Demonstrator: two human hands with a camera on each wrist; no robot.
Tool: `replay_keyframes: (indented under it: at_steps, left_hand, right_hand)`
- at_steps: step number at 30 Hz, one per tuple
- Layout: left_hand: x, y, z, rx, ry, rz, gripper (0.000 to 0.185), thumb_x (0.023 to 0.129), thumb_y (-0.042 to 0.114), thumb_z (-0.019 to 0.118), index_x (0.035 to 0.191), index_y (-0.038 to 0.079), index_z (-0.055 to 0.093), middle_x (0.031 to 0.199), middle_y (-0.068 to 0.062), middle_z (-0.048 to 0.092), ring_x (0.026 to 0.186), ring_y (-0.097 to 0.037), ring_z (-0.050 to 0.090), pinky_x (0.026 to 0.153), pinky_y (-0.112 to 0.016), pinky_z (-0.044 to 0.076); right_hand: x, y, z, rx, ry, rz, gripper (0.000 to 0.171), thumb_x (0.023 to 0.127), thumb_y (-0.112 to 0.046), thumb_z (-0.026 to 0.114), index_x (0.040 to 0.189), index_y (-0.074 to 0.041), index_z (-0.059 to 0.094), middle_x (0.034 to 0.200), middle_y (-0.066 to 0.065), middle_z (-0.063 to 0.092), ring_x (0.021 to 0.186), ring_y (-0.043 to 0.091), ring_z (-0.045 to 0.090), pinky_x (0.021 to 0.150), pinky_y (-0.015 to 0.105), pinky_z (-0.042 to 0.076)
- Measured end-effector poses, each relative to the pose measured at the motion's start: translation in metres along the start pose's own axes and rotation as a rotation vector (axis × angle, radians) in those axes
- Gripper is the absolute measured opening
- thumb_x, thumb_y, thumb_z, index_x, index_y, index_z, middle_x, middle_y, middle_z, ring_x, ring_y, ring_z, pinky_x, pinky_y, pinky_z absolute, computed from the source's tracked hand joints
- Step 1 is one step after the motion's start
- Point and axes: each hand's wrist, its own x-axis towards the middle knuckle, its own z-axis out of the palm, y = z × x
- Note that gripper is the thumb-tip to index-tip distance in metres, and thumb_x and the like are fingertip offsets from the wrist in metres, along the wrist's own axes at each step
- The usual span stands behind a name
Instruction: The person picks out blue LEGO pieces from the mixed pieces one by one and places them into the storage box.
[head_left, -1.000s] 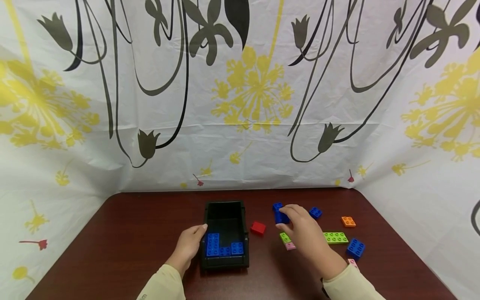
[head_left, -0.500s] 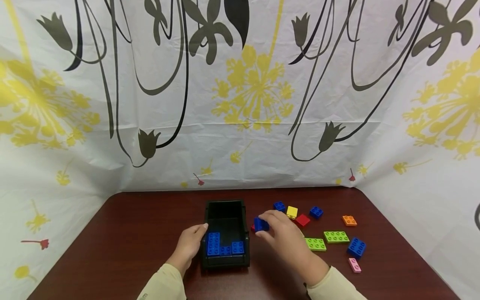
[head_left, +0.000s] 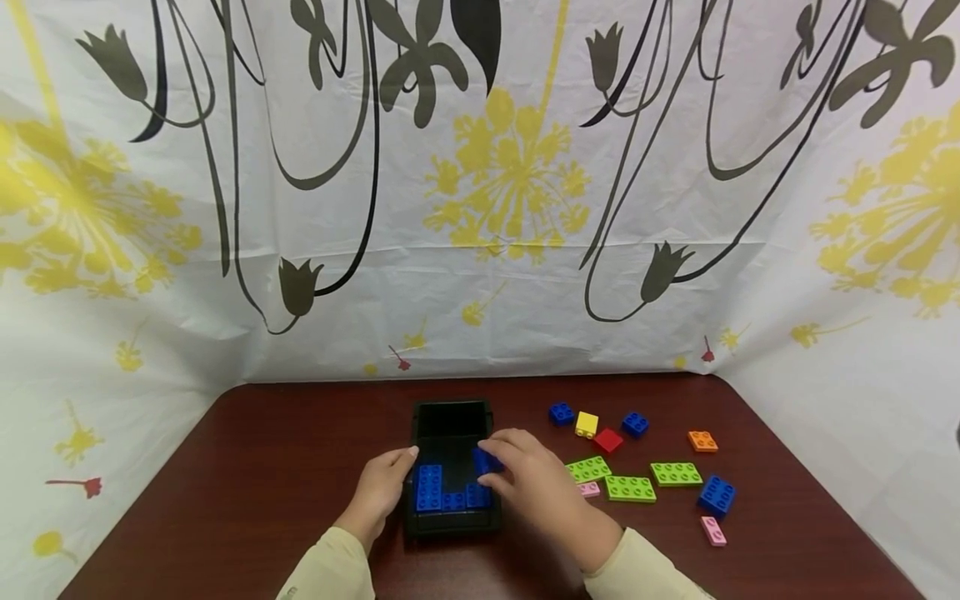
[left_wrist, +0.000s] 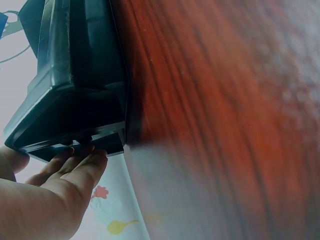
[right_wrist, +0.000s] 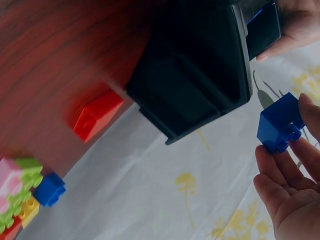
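Note:
A black plastic bin (head_left: 452, 523) stands on the table, with several blue building bricks (head_left: 429, 487) studs-up in its near end. My left hand (head_left: 378, 493) grips the bin's left side; its thumb lies at the rim, and the left wrist view shows the fingers (left_wrist: 82, 172) against the outer wall. Between thumb and fingertips, my right hand (head_left: 536, 479) pinches another blue brick (right_wrist: 280, 122). In the head view that brick overlaps the bin's right side, above the blue bricks inside, partly covered by the fingers. The right wrist view shows its studs pointing toward the fingers.
Right of the bin lie loose bricks: green (head_left: 630, 489), blue (head_left: 717, 496), orange (head_left: 702, 442), yellow (head_left: 587, 425) and pink (head_left: 713, 531) among them. A red brick (right_wrist: 97, 115) beside the bin is hidden by my right hand in the head view. A patterned curtain (head_left: 480, 317) hangs behind the table.
My right hand has taken a blue brick from the loose pieces and carried it left to the bin. Yellow, red and green bricks it covered now show. My left hand stays at the bin.

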Motion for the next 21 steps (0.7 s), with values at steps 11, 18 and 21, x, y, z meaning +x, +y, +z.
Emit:
replay_keyframes:
  at_steps: [11, 18, 21]
  left_hand:
    - [0.000, 0.000, 0.001, 0.009, 0.003, 0.006, 0.057, 0.103, 0.040, 0.043, 0.137, -0.006, 0.049, 0.140, -0.028, 0.047, 0.128, -0.048, 0.042, 0.100, -0.060, 0.041]
    - [0.000, 0.001, 0.000, 0.005, 0.006, 0.004, 0.055, 0.103, 0.038, 0.043, 0.137, -0.005, 0.049, 0.140, -0.027, 0.047, 0.129, -0.047, 0.041, 0.101, -0.060, 0.039]
    - [0.000, 0.001, 0.000, -0.001, 0.010, -0.004, 0.054, 0.103, 0.037, 0.043, 0.137, -0.005, 0.050, 0.140, -0.027, 0.047, 0.129, -0.047, 0.042, 0.101, -0.060, 0.039]
  right_hand:
    - [0.009, -0.006, 0.013, 0.010, -0.067, -0.024, 0.039, 0.086, -0.028, 0.074, 0.119, -0.010, 0.067, 0.115, 0.005, 0.063, 0.106, 0.019, 0.061, 0.087, 0.035, 0.055]
    - [0.018, -0.009, 0.021, 0.002, -0.119, -0.010, 0.038, 0.087, -0.028, 0.072, 0.120, -0.009, 0.066, 0.116, 0.005, 0.063, 0.108, 0.019, 0.060, 0.090, 0.034, 0.054]
    - [0.021, -0.010, 0.023, -0.022, -0.137, -0.011, 0.038, 0.087, -0.028, 0.072, 0.120, -0.009, 0.066, 0.116, 0.005, 0.063, 0.108, 0.018, 0.061, 0.089, 0.033, 0.054]
